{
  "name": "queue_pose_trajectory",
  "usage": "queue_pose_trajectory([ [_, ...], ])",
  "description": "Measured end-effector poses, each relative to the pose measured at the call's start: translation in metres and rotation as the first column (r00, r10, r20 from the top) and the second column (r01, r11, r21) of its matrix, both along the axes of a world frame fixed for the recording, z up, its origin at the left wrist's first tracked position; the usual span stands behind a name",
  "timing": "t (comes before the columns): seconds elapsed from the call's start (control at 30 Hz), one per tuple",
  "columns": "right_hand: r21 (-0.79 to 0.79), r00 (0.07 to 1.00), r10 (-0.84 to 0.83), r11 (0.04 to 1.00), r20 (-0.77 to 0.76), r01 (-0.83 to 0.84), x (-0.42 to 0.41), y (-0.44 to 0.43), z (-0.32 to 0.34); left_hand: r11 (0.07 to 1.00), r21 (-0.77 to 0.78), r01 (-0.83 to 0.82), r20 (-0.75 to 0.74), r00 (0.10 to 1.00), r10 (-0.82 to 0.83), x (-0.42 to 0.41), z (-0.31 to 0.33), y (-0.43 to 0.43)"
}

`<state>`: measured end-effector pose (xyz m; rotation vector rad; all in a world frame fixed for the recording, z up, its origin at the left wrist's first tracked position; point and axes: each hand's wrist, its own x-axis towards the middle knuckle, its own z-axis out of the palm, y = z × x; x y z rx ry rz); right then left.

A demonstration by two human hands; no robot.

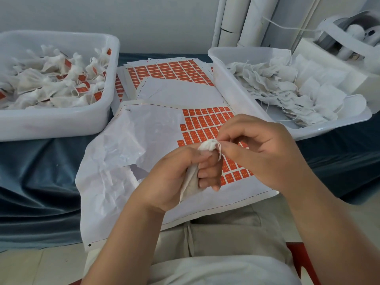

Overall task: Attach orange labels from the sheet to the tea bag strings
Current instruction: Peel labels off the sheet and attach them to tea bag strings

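My left hand [181,177] grips a white tea bag [190,182] upright, its gathered top [208,145] poking out above my fingers. My right hand [263,153] pinches the bag's white string [220,152] at that top. Both hands hover over the label sheet [156,140] on my lap, where rows of orange labels [203,124] fill its right part and the left part is bare, wrinkled backing.
A white tub [61,122] at left holds tea bags with orange labels. Another white tub [232,83] at right holds unlabelled bags. More label sheets [168,70] lie stacked between them on blue cloth. White tubes and a machine stand at the back right.
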<state>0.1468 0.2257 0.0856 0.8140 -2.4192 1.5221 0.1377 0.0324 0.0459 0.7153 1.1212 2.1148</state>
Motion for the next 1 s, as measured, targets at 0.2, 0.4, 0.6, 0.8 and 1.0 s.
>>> queue_pose_trajectory([
  [0.2, 0.067, 0.99, -0.073, 0.994, -0.118, 0.082, 0.004, -0.004, 0.0, 0.994, -0.069, -0.081, 0.015, 0.996, 0.082, -0.002, -0.002, 0.0],
  [0.4, 0.076, 0.993, -0.095, 0.993, 0.063, 0.09, 0.002, -0.005, 0.0, 0.989, -0.113, -0.092, 0.001, 0.996, 0.093, -0.005, -0.004, -0.004],
  [0.6, 0.046, 0.942, -0.031, 0.999, 0.334, 0.016, 0.002, -0.002, 0.003, 0.998, -0.062, 0.017, 0.043, 0.999, -0.015, -0.004, -0.005, -0.003],
  [0.8, -0.042, 0.885, 0.097, 0.995, 0.455, -0.087, 0.004, 0.007, 0.01, 0.98, 0.076, 0.186, 0.113, 0.975, -0.193, -0.003, -0.007, 0.0],
  [1.0, -0.009, 0.906, 0.094, 0.995, 0.413, -0.1, 0.009, 0.008, 0.016, 0.972, 0.163, 0.171, 0.185, 0.962, -0.2, 0.0, -0.006, 0.003],
])
